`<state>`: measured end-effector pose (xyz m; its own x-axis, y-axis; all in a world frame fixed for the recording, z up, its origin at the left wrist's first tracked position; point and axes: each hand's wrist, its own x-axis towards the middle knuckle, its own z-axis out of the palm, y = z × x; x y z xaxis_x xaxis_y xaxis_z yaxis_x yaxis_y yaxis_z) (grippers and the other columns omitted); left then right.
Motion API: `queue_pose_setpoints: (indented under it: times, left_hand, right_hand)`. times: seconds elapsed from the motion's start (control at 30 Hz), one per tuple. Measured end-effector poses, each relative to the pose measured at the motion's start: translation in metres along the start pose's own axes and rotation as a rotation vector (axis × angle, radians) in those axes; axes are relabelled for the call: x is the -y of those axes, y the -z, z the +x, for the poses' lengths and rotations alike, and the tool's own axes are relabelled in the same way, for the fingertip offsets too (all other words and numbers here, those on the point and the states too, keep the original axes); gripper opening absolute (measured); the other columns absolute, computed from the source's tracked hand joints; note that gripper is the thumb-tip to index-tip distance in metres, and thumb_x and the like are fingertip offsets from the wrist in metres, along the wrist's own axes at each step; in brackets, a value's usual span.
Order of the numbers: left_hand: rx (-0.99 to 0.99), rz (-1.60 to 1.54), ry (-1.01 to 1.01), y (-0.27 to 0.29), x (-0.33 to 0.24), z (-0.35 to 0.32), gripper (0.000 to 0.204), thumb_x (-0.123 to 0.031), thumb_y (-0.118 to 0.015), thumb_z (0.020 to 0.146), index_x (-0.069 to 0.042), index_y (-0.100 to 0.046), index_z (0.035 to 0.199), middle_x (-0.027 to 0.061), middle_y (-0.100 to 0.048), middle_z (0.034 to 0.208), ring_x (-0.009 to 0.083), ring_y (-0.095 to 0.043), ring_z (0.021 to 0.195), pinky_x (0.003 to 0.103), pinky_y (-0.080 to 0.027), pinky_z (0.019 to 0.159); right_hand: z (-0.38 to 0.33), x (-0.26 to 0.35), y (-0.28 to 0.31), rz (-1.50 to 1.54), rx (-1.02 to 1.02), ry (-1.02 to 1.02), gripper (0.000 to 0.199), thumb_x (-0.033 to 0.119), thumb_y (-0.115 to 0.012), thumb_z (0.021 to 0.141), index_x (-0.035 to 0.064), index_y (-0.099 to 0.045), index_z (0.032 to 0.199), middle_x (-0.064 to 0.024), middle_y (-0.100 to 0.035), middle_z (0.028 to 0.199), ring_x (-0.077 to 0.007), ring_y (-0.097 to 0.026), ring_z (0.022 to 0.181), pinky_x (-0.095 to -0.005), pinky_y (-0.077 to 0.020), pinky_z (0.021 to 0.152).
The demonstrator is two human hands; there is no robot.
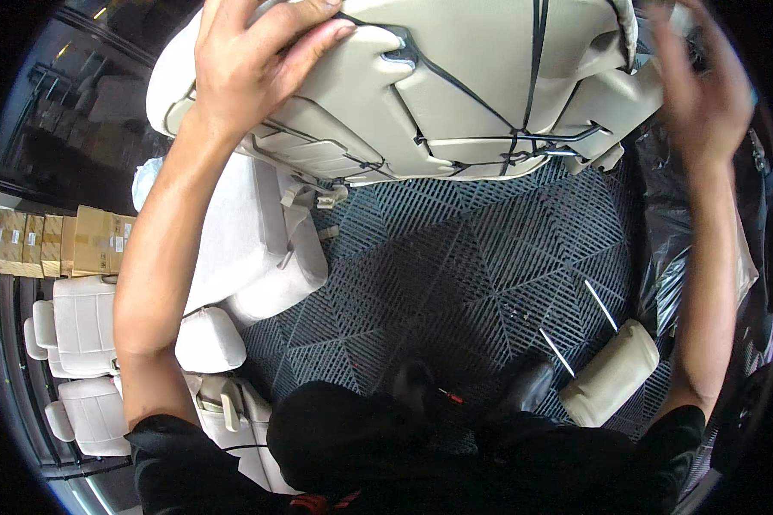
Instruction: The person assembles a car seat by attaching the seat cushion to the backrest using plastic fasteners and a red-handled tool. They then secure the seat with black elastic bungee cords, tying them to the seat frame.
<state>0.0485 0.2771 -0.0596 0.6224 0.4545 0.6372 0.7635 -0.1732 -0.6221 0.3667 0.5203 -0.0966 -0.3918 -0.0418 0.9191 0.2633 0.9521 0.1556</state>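
A beige car seat back (481, 90) stands before me, with black elastic cords (477, 96) strung across it. One cord passes a dark hook-like piece with a pale edge (401, 51). At the upper left, my left hand (253, 64) is over the seat, its thumb and forefinger pinched round the end of a black cord. Some of its fingers run out past the top of the view. Beside the seat's right edge is my right hand (704, 94), smeared by motion; whether it touches the seat cannot be made out.
A beige headrest (611, 373) with two metal posts lies on the dark ribbed mat (455, 257), right of my shoes. A small red tool (451, 396) is between them. Pale seat parts (240, 232) and cardboard boxes (99, 240) are at left. Black plastic sheeting (666, 223) lies right.
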Motion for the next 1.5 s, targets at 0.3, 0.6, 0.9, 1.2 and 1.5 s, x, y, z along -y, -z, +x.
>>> queue_pose_setpoints:
  times: [0.3,0.6,0.9,1.2,1.5]
  left_hand:
    - [0.024,-0.133,0.354,0.011,-0.078,-0.004,0.023,-0.006,-0.078,0.078,-0.01,-0.072,0.099,0.0065,-0.066,0.1,0.0229,-0.06,0.093,0.034,-0.045,0.084]
    - [-0.015,-1.473,1.593,-0.05,-0.186,-0.002,0.066,0.002,-0.059,0.081,0.001,-0.042,0.145,0.013,-0.054,0.131,0.0185,-0.058,0.1,0.03,-0.05,0.088]
    - [-0.365,-1.774,1.526,-0.067,-0.195,0.021,0.039,-0.002,-0.057,0.081,-0.003,-0.053,0.119,0.017,-0.061,0.125,0.0221,-0.055,0.112,0.038,-0.037,0.104]
    - [-0.557,-1.508,1.408,-0.035,-0.148,0.06,0.039,-0.01,-0.061,0.088,-0.002,-0.053,0.125,0.0168,-0.065,0.119,0.0236,-0.061,0.109,0.038,-0.042,0.098]
    - [-0.402,-1.554,1.568,-0.01,-0.147,0.02,0.033,-0.012,-0.059,0.091,-0.003,-0.053,0.122,0.0108,-0.065,0.108,0.0202,-0.06,0.106,0.033,-0.044,0.097]
  right_hand:
    - [-0.083,0.17,-0.064,0.573,0.412,-0.547,0.073,0.013,-0.068,0.082,-0.0077,-0.033,0.143,-0.0284,-0.048,0.13,-0.0416,-0.049,0.121,-0.0478,-0.0402,0.107]
    - [-0.108,0.157,-0.071,0.539,0.458,-0.605,0.069,0.015,-0.07,0.077,-0.0025,-0.044,0.139,-0.0215,-0.053,0.124,-0.039,-0.052,0.114,-0.0469,-0.0412,0.099]
    - [-0.094,0.152,-0.078,0.587,0.324,-0.728,0.032,0.012,-0.072,0.078,0.0028,-0.054,0.103,-0.0153,-0.059,0.097,-0.0352,-0.059,0.093,-0.0441,-0.0471,0.081]
    - [-0.077,0.137,-0.069,0.855,0.342,-0.708,0.04,0.008,-0.071,0.08,-0.0027,-0.063,0.117,-0.0176,-0.067,0.105,-0.0261,-0.068,0.093,-0.0355,-0.0539,0.081]
    - [-0.081,0.136,-0.059,0.93,0.538,-0.599,0.049,0.009,-0.07,0.08,0.0021,-0.058,0.127,-0.0149,-0.064,0.115,-0.0294,-0.066,0.099,-0.0367,-0.0532,0.079]
